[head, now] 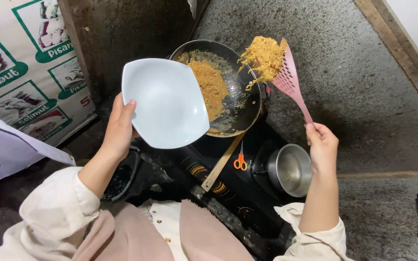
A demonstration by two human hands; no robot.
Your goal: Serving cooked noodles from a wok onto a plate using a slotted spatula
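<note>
Fried noodles (263, 57) heaped on the pink slotted spatula (290, 82), clasped by the right hand (322, 145), could slide off short of the pale plate (163, 102) the left hand (119, 128) pinches

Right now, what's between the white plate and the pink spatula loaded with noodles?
In the head view, the black wok with fried noodles lies between the white plate and pink spatula.

Green-framed photo poster (20, 63) at left
</note>
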